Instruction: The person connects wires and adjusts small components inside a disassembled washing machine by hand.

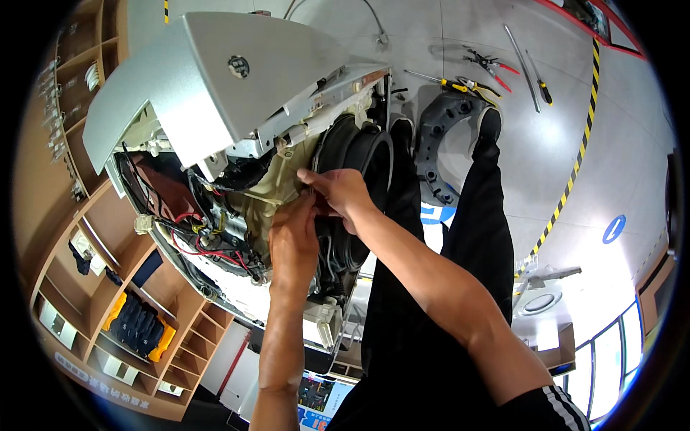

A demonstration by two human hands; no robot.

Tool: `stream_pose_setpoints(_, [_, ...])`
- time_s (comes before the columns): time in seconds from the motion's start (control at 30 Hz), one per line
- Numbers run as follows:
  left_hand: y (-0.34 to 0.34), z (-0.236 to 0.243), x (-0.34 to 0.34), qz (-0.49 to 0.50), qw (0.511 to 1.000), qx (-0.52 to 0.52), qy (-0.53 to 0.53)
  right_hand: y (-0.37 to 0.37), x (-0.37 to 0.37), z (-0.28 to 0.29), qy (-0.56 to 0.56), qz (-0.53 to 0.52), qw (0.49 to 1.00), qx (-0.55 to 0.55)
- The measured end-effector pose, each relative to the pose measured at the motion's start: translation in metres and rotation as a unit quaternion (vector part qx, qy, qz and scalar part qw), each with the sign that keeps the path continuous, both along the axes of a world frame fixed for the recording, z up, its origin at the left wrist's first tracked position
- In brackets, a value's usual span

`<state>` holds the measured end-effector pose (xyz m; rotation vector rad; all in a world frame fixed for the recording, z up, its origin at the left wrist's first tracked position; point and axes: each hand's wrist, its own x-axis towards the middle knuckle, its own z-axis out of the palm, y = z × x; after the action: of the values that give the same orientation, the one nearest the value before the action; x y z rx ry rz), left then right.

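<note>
An opened-up washing machine stands before me, its silver-grey panel (198,79) raised and tilted over the top. My left hand (293,228) is at the edge between the pale plastic tub (277,176) and the black rubber door seal (377,154), fingers bent inward. Close against it, my right hand (342,192) reaches across from the right, its thumb stretched toward the tub and the fingers curled. The fingertips of both hands meet at the seal's rim. Whatever they grip there is hidden behind the hands.
Red and black wires (215,248) hang in the machine's open side. A dark curved counterweight (431,144) lies on the floor by my feet. Beyond it are red-handled pliers (492,66), yellow-handled pliers (478,87), a screwdriver (543,86) and a long metal bar (522,65). Wooden shelving (93,345) stands left.
</note>
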<state>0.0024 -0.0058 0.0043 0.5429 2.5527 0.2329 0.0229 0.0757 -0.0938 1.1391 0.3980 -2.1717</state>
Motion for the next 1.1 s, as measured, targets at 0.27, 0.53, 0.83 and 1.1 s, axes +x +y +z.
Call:
stream_pose_setpoints(0.27, [0.011, 0.000, 0.003, 0.066, 0.997, 0.015, 0.035, 0.000, -0.001, 0.004, -0.024, -0.144, 0.980, -0.136])
stream_pose_setpoints(0.53, [0.019, 0.005, 0.008, 0.131, 0.991, -0.017, -0.022, 0.001, -0.002, 0.002, -0.009, -0.210, 0.949, -0.236])
stream_pose_setpoints(0.83, [0.012, -0.001, 0.003, 0.049, 0.998, 0.024, 0.031, 0.004, -0.006, 0.000, 0.033, -0.010, 0.999, -0.016])
stream_pose_setpoints(1.1, [0.019, 0.003, 0.003, 0.127, 0.991, 0.049, -0.018, -0.004, -0.001, -0.006, -0.031, -0.165, 0.975, -0.149])
